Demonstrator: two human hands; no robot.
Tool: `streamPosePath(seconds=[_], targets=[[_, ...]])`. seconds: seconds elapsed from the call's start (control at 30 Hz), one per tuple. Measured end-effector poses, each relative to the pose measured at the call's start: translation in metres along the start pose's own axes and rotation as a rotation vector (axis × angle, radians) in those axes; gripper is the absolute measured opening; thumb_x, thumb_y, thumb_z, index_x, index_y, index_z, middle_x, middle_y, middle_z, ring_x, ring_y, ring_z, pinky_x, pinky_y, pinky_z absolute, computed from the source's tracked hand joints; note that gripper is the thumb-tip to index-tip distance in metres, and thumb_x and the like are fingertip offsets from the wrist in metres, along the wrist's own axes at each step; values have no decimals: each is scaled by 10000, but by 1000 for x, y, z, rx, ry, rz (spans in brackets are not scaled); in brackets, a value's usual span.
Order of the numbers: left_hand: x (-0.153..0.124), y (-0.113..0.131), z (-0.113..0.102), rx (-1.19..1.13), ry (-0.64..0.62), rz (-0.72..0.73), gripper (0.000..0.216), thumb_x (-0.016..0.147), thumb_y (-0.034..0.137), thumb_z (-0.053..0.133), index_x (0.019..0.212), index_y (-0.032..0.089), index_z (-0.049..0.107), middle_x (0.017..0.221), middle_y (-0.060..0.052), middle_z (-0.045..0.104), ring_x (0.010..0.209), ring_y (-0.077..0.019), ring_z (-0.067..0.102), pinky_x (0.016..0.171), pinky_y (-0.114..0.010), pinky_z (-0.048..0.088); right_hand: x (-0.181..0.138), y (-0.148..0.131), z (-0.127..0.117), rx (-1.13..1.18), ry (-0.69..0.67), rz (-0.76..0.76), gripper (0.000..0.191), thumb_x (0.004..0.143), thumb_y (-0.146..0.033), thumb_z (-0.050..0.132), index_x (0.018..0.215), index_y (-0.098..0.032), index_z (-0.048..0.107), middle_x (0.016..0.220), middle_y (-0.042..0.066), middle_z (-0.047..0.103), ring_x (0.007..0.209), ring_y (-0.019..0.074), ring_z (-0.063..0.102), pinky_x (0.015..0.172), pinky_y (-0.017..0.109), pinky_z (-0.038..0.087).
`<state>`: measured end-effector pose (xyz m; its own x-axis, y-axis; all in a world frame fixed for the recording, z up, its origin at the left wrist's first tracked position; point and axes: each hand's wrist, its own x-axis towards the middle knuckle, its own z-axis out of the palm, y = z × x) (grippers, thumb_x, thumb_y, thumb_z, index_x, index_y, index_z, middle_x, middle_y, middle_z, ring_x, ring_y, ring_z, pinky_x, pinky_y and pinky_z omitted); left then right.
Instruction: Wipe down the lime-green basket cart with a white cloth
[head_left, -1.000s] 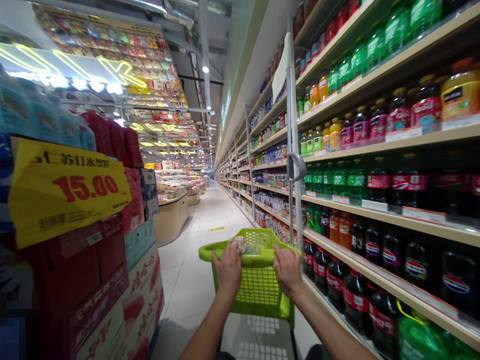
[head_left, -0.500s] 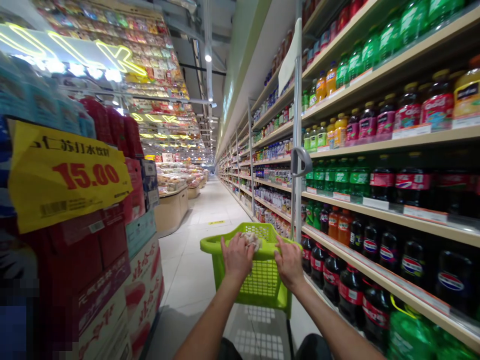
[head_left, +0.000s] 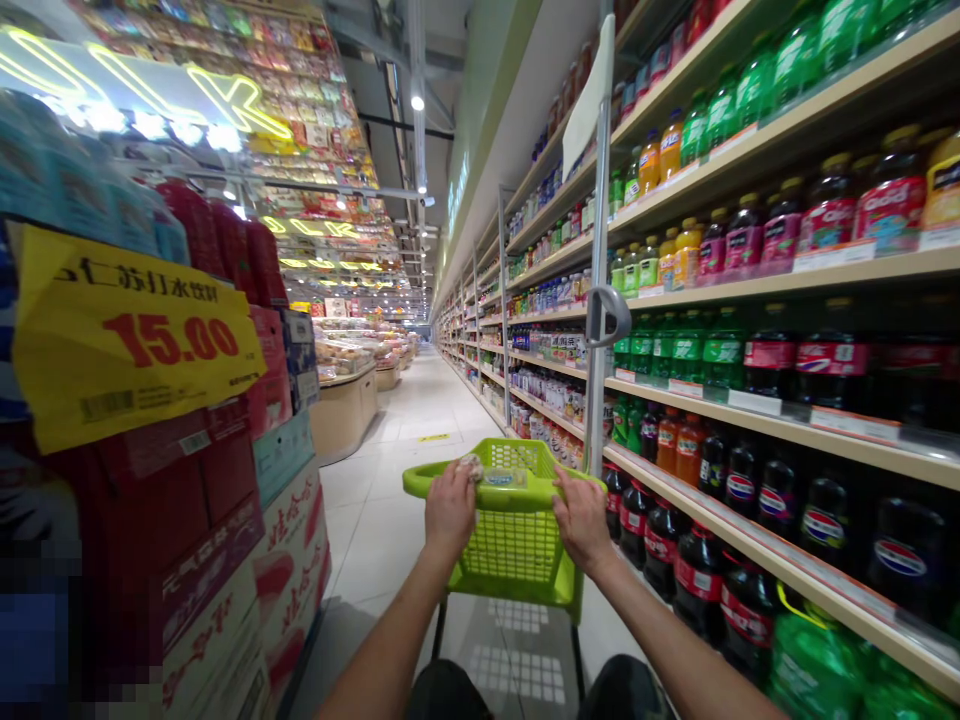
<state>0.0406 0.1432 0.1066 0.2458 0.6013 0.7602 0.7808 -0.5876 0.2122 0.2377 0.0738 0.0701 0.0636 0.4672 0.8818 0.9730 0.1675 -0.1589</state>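
Observation:
A lime-green shopping cart [head_left: 517, 555] stands in front of me, its mesh basket facing my knees. My left hand [head_left: 450, 512] is closed at the left part of the cart's handle. A crumpled whitish cloth [head_left: 472, 466] sticks out past its fingers and rests on the handle. Between my hands, a pale label [head_left: 504, 478] shows on the handle bar. My right hand [head_left: 580, 512] is wrapped round the right end of the handle, its index finger lying along the top. Some fingertips of both hands are hidden.
Shelves of bottled drinks [head_left: 690, 345] line my right side, with a metal post [head_left: 598, 250] at their edge. Stacked drink boxes [head_left: 289, 560] and a yellow price sign [head_left: 139, 345] stand close on my left. A tiled aisle [head_left: 431, 400] runs ahead past a wooden display counter [head_left: 345, 415].
My left hand has slid left along the handle with the cloth, uncovering the label. My right hand keeps its place on the handle.

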Motion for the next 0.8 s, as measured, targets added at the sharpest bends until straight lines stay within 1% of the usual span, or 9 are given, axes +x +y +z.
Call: streamPosePath(seconds=[0.1,0.23,0.3,0.33,0.4,0.53,0.6,0.67,0.8], targets=[[-3,6,5,6,4,36,298,823,175,376,1066,185,548,1189,-87,526,1070,-206,487,940,-374,384,0,-1,1,12,20,25,396,857,-259,313,1230,-183,422,918,45,611,877,195,515,901,419,273],[-8,54,17,-51,-54,239,291,831,190,397,1083,212,541,1209,-75,514,1129,-207,444,986,-394,340,0,0,1,28,20,17,389,861,-277,313,1219,-173,425,928,48,611,890,195,513,906,416,265],[-7,69,18,-87,-82,309,286,836,208,400,1082,217,546,1217,-75,510,1125,-206,448,976,-381,353,0,3,-1,26,11,10,393,861,-279,310,1225,-180,421,931,46,611,892,194,513,906,413,265],[-6,68,17,-103,-93,325,286,839,208,397,1081,220,548,1218,-74,510,1119,-201,453,970,-374,360,0,4,-2,23,4,6,396,861,-277,309,1229,-182,418,933,45,610,892,193,513,906,410,266],[-4,52,12,-120,-99,297,299,840,190,384,1089,227,544,1216,-69,514,1103,-191,466,961,-372,371,0,7,-3,17,-12,-5,399,858,-273,310,1232,-183,416,933,44,611,894,191,511,906,406,268],[-1,-16,-2,-89,-10,28,320,833,159,353,1087,190,545,1174,-88,532,1060,-197,495,933,-377,405,-1,7,-4,9,-15,0,382,861,-265,303,1207,-178,438,928,47,610,886,191,509,904,404,269],[-1,-39,-3,-74,52,-69,317,829,158,348,1071,178,551,1155,-91,534,1067,-205,488,937,-389,407,-1,6,-3,6,5,6,370,861,-261,305,1187,-171,454,919,49,610,882,193,510,904,408,270],[-3,-42,2,-98,97,-79,313,819,148,357,1060,174,554,1153,-88,528,1091,-203,471,957,-389,395,-1,5,-1,5,28,7,364,856,-262,316,1176,-168,461,907,47,610,875,193,513,899,411,274],[-8,-4,21,-227,82,109,330,803,114,376,1075,202,540,1203,-68,500,1132,-178,445,983,-374,382,-1,7,0,23,37,-6,359,851,-266,326,1168,-169,466,903,43,614,863,186,521,885,400,287]])
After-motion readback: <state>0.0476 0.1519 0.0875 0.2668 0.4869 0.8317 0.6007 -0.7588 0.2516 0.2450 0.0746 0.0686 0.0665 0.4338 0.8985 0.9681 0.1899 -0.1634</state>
